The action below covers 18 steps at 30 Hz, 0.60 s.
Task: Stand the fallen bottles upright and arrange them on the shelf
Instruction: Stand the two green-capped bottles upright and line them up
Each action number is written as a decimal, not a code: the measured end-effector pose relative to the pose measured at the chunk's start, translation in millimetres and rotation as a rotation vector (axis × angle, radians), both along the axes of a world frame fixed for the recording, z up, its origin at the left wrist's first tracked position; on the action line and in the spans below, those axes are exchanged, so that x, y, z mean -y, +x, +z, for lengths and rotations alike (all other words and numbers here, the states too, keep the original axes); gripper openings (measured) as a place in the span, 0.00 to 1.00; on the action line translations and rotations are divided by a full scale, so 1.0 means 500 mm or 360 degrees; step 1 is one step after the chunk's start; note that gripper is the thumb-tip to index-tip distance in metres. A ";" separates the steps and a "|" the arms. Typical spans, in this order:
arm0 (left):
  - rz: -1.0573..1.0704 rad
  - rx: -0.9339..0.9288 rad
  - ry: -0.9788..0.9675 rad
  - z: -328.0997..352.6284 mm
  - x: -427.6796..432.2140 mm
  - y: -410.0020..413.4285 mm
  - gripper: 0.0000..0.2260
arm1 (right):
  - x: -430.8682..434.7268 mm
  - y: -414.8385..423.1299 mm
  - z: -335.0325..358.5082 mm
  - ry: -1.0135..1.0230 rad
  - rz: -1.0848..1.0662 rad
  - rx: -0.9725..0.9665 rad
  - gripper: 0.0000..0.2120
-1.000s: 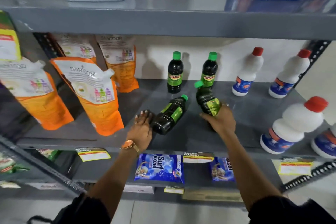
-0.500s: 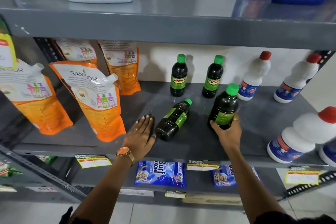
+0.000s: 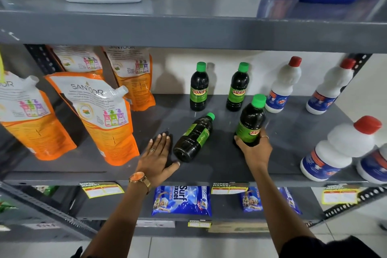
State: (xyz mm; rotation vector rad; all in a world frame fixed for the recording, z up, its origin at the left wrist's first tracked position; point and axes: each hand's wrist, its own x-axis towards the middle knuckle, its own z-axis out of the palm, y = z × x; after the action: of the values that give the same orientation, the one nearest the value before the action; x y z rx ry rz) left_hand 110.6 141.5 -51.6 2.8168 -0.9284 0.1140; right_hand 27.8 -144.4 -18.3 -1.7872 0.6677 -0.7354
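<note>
On the grey middle shelf point(image 3: 209, 165), two dark bottles with green caps stand upright at the back, one on the left point(image 3: 199, 87) and one on the right point(image 3: 238, 87). A third dark bottle point(image 3: 250, 120) stands upright in front of them, with my right hand point(image 3: 254, 151) gripping its lower part. A fourth dark bottle point(image 3: 193, 138) lies on its side, cap pointing to the back right. My left hand point(image 3: 158, 156) rests flat on the shelf with fingers spread, just left of the fallen bottle's base, thumb near it.
Orange-and-white refill pouches point(image 3: 98, 115) stand at the left of the shelf. White bottles with red caps point(image 3: 340, 148) stand at the right, some at the back point(image 3: 283, 86). The upper shelf edge point(image 3: 188, 33) overhangs. Blue detergent packets point(image 3: 182, 200) lie on the shelf below.
My right hand has tipped its bottle from tilted to upright and set it on the shelf. My left hand slid off the fallen bottle's base and now lies flat beside it.
</note>
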 end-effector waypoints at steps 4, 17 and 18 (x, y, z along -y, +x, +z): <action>-0.0003 0.0001 0.0017 0.006 0.001 -0.004 0.41 | 0.002 0.007 -0.002 0.0010 -0.0068 -0.0041 0.37; 0.0012 -0.0019 0.0034 0.014 0.003 -0.007 0.42 | 0.007 -0.032 0.002 -0.0127 0.0055 -0.0133 0.29; 0.0020 -0.0029 0.0046 0.013 0.003 -0.006 0.42 | 0.005 -0.040 0.002 -0.0131 0.0049 -0.0138 0.29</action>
State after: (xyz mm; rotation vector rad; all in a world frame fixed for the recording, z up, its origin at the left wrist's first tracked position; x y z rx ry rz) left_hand 107.6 140.2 -45.3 2.8456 -0.9160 0.0766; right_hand 7.9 -147.0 -17.3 -1.9092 0.6742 -0.6761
